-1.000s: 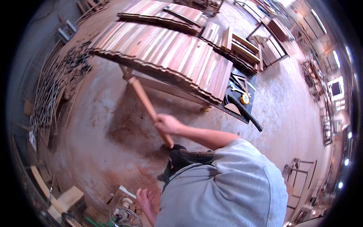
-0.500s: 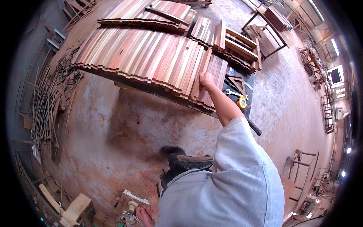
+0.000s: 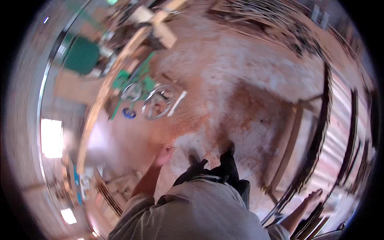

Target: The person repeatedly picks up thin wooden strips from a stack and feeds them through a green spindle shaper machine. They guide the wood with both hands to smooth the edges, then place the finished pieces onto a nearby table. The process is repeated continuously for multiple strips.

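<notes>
My left hand hangs above the dusty floor, left of my legs. Motion smears its fingers, and nothing shows in it. Out to the right, my right hand reaches over the edge of the stacked wood strips, fingers loosely stretched out. No strip can be made out in that hand, though the picture is blurred there. The strips lie side by side on a low stand, in pinkish and pale tones. Ahead and to the left is a green machine with shiny metal handwheels.
A long wooden beam runs along the left side, with a green panel beyond it. Wood blocks lie past the machine. Thin strips or rods are heaped at the far right. The stand's legs border the floor.
My view has swung left, so the wood stack now sits at the right. My right hand has come off the strip it gripped. My left hand is now away from the machine's handwheel.
</notes>
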Motion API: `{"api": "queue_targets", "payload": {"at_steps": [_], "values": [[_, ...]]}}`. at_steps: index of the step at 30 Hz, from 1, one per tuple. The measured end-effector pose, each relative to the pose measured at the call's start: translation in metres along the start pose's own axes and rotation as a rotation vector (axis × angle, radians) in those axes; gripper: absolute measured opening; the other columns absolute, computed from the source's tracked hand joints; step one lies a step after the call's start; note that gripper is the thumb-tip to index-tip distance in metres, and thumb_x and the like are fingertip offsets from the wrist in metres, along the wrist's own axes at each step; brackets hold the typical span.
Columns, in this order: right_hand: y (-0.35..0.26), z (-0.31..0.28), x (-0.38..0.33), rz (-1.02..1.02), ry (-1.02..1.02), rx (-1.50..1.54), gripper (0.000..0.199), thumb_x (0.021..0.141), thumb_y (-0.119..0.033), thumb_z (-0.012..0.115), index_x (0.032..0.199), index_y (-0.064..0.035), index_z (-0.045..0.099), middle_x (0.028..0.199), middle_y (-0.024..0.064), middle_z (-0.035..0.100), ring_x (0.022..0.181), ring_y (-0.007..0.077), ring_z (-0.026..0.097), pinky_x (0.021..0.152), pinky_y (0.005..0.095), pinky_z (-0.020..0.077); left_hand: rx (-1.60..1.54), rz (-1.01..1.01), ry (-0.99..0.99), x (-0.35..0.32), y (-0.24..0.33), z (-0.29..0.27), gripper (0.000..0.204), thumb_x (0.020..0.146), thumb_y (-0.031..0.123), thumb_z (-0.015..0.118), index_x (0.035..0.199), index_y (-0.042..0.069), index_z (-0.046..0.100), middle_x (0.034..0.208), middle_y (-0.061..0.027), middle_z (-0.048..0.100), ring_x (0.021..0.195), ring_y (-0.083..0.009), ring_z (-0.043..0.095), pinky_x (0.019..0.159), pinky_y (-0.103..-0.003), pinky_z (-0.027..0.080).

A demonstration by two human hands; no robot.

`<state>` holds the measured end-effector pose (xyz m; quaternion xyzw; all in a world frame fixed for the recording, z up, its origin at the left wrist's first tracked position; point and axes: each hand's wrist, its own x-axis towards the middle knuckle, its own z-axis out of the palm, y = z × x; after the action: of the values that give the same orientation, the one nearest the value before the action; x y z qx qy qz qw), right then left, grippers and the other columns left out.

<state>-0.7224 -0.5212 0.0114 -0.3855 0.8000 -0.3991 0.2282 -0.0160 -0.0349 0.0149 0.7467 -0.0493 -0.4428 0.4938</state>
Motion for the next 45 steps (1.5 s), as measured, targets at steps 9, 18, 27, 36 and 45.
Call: {"api": "queue_targets", "payload": {"at_steps": [9, 18, 27, 36, 45], "values": [[-0.180, 0.213, -0.214, -0.234, -0.742, 0.192, 0.027, 0.090, -0.031, 0.050, 0.097, -0.0059, 0.059, 0.063, -0.0005, 0.049, 0.050, 0.0077, 0.045, 0.042, 0.0221, 0.0342, 0.333, -0.023, 0.693, -0.118, -0.181, -0.119, 0.027, 0.076, 0.026, 0.068, 0.093, 0.007, 0.059, 0.069, -0.0119, 0.057, 0.055, -0.0216, 0.057, 0.053, -0.038, 0.046], [-0.110, 0.232, -0.554, -0.405, -1.476, -0.342, 0.022, 0.086, -0.023, 0.051, 0.087, -0.0024, 0.057, 0.066, 0.0037, 0.055, 0.050, 0.0130, 0.051, 0.043, 0.0284, 0.0422, -1.253, 0.295, 1.205, -0.322, -0.347, -0.235, 0.019, 0.087, 0.025, 0.049, 0.095, 0.008, 0.052, 0.080, -0.0053, 0.054, 0.057, -0.0164, 0.052, 0.044, -0.028, 0.043], [-0.109, 0.218, -0.683, -0.449, -1.537, -0.776, 0.014, 0.081, -0.025, 0.055, 0.080, -0.0104, 0.056, 0.063, 0.0006, 0.048, 0.050, 0.0128, 0.048, 0.039, 0.0271, 0.0365, -0.875, -0.078, 1.901, -0.415, -0.314, -0.300, 0.031, 0.089, 0.025, 0.054, 0.107, -0.001, 0.054, 0.080, -0.0068, 0.059, 0.057, -0.0131, 0.058, 0.048, -0.025, 0.047], [-0.168, 0.238, -0.720, -0.377, -1.577, -0.601, 0.015, 0.081, -0.028, 0.052, 0.077, -0.0145, 0.050, 0.066, -0.0006, 0.045, 0.051, 0.0141, 0.043, 0.041, 0.0273, 0.0310, -0.380, -0.455, 1.970, -0.481, -0.349, -0.434, 0.051, 0.081, 0.036, 0.059, 0.117, 0.001, 0.052, 0.097, -0.0194, 0.064, 0.093, -0.0318, 0.061, 0.081, -0.040, 0.046], [-0.170, 0.200, -0.717, -0.645, -1.615, -0.601, 0.028, 0.084, -0.037, 0.053, 0.079, -0.0088, 0.051, 0.060, 0.0018, 0.046, 0.047, 0.0145, 0.046, 0.040, 0.0316, 0.0408, -0.757, -0.387, 1.680, -0.405, -0.358, -0.593, 0.043, 0.079, 0.041, 0.061, 0.087, -0.001, 0.064, 0.077, -0.0144, 0.065, 0.064, -0.0260, 0.065, 0.059, -0.037, 0.052]]}}
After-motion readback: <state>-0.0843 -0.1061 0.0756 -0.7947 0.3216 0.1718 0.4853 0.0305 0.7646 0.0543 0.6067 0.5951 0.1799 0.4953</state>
